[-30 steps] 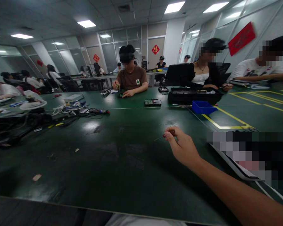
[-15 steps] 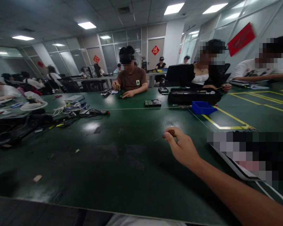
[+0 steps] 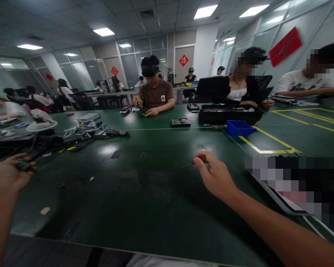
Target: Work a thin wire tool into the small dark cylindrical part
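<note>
Above the green tabletop point(image 3: 144, 222), my right grip point(image 3: 215, 174) pinches a red-handled screwdriver point(image 3: 196, 161); my left grip point(image 3: 9, 172) grasps a small dark part point(image 3: 25, 165).

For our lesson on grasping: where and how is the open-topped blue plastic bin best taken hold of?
Probably by the near rim of the open-topped blue plastic bin, pinched with the fingers from above, coming from the wearer's side: its wall stands up around an open top, while the long black tray crowds its far side.
</note>
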